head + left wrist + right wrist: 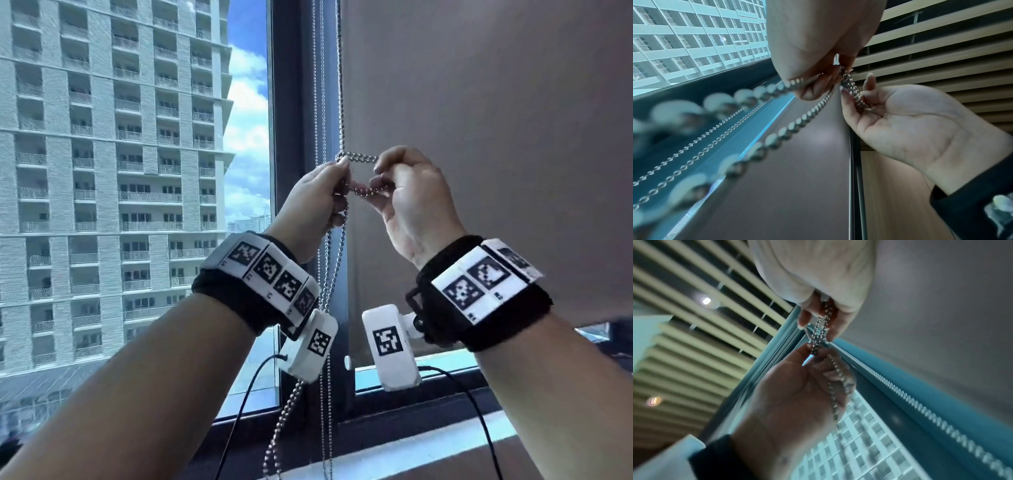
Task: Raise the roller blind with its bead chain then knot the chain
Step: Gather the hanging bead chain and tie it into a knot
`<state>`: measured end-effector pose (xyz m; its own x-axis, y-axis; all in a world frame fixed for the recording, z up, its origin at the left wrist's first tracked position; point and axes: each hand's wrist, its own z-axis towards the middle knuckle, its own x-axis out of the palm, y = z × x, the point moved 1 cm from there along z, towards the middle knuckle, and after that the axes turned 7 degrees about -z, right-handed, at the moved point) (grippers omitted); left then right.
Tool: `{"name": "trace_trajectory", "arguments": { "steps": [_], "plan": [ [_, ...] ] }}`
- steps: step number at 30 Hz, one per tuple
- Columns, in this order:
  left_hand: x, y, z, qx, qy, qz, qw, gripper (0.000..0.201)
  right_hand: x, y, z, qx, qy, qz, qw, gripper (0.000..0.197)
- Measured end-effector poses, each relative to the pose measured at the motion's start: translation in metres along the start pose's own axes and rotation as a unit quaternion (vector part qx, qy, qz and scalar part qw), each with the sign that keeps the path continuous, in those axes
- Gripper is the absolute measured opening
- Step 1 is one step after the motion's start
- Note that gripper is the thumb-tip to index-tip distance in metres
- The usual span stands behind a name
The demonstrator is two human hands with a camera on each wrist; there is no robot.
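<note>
A tall window (137,240) looks onto a pale apartment tower (113,137) under blue sky, with a grey roller blind (479,137) covering the pane at 3 o'clock and its lower edge stopping just above the sill (428,442). At centre, both hands are raised at the dark frame (291,102): the left hand (315,205) grips the metal bead chain (342,85), and the right hand (411,202) pinches a short doubled length looped across between them. Loose strands hang toward 6 o'clock. Only the wrist views show the slatted ceiling (941,48) with two round lights (706,300), and the right palm (920,129) turned upward, fingertips (846,95) closed on the chain.
</note>
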<state>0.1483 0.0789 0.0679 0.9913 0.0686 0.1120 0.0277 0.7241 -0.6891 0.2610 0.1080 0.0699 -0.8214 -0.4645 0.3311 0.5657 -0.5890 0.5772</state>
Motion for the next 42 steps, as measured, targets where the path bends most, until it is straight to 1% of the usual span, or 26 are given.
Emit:
{"name": "trace_trajectory", "arguments": {
  "steps": [1,2,3,4,5,6,7,9,10,11,12,13,14,18,19,21,24,27,29,31,34,36,37,39,42],
  "plan": [
    [-0.001,0.0,0.0,-0.008,-0.005,-0.01,1.0,0.027,0.0,-0.001,0.001,-0.038,-0.011,-0.095,0.995,0.043],
    [-0.002,0.0,0.0,-0.016,-0.006,-0.021,1.0,0.027,-0.001,-0.002,0.003,-0.078,-0.024,-0.193,0.978,0.044],
    [-0.002,-0.001,0.0,-0.024,0.002,-0.034,0.999,0.028,-0.002,-0.004,0.005,-0.116,-0.032,-0.278,0.953,0.041],
    [-0.002,-0.002,-0.001,-0.036,0.018,-0.045,0.998,0.029,-0.002,-0.005,0.006,-0.142,-0.03,-0.345,0.927,0.037],
    [-0.001,-0.003,-0.002,-0.051,0.042,-0.053,0.996,0.03,0.0,-0.006,0.007,-0.157,-0.022,-0.387,0.908,0.033],
    [0.0,-0.004,-0.004,-0.069,0.071,-0.058,0.993,0.032,0.002,-0.007,0.008,-0.156,-0.01,-0.405,0.901,0.029],
    [0.001,-0.005,-0.006,-0.088,0.103,-0.061,0.989,0.033,0.004,-0.007,0.008,-0.134,0.009,-0.39,0.911,0.028],
    [0.003,-0.006,-0.01,-0.118,0.154,-0.067,0.979,0.036,0.009,-0.004,0.003,-0.042,0.066,-0.291,0.954,0.032],
    [0.003,-0.005,-0.011,-0.129,0.169,-0.077,0.974,0.038,0.01,-0.003,0.001,0.002,0.095,-0.248,0.964,0.033],
    [0.002,-0.004,-0.012,-0.136,0.178,-0.089,0.971,0.039,0.009,-0.002,0.0,0.03,0.121,-0.225,0.966,0.03],
    [0.001,-0.002,-0.012,-0.14,0.183,-0.097,0.968,0.039,0.008,-0.002,-0.001,0.043,0.14,-0.21,0.967,0.027],
    [-0.001,-0.001,-0.013,-0.141,0.184,-0.099,0.968,0.039,0.007,-0.003,0.0,0.04,0.147,-0.203,0.967,0.024],
    [-0.003,0.001,-0.013,-0.138,0.183,-0.096,0.969,0.039,0.006,-0.003,0.0,0.027,0.14,-0.206,0.968,0.022],
    [-0.015,0.008,-0.011,-0.109,0.144,-0.086,0.98,0.03,0.002,-0.008,0.002,-0.034,0.05,-0.242,0.968,0.02],
    [-0.019,0.009,-0.01,-0.103,0.13,-0.079,0.983,0.029,0.0,-0.01,0.002,-0.039,0.033,-0.231,0.972,0.022],
    [-0.026,0.011,-0.008,-0.09,0.098,-0.052,0.99,0.027,-0.003,-0.012,0.001,-0.026,0.017,-0.209,0.977,0.027],
    [-0.03,0.011,-0.006,-0.073,0.088,-0.017,0.993,0.026,-0.002,-0.012,-0.006,-0.003,0.043,-0.143,0.989,0.029],
    [-0.026,0.006,-0.006,-0.058,0.099,0.012,0.993,0.02,0.0,-0.013,-0.012,-0.033,0.059,-0.056,0.996,0.03],
    [-0.025,0.003,-0.005,-0.05,0.099,0.015,0.994,0.019,-0.003,-0.011,-0.014,-0.056,0.064,-0.017,0.996,0.037],
    [-0.027,0.003,-0.004,-0.051,0.098,0.013,0.994,0.018,-0.008,-0.008,-0.015,-0.067,0.073,-0.014,0.995,0.037],
    [-0.034,0.006,-0.003,-0.055,0.092,0.023,0.994,0.018,-0.015,-0.007,-0.02,-0.062,0.092,-0.024,0.994,0.033],
    [-0.038,0.007,-0.002,-0.054,0.084,0.027,0.995,0.015,-0.021,-0.01,-0.024,-0.043,0.115,-0.023,0.992,0.029],
    [-0.04,0.008,-0.002,-0.054,0.081,0.03,0.995,0.015,-0.025,-0.012,-0.026,-0.024,0.134,-0.023,0.99,0.024],
    [-0.042,0.009,-0.002,-0.058,0.075,0.038,0.995,0.016,-0.032,-0.017,-0.031,0.029,0.177,-0.022,0.984,0.02],
    [-0.046,0.013,-0.002,-0.064,0.063,0.051,0.995,0.019,-0.04,-0.033,-0.044,0.104,0.219,-0.046,0.969,0.025]
  ]
}}
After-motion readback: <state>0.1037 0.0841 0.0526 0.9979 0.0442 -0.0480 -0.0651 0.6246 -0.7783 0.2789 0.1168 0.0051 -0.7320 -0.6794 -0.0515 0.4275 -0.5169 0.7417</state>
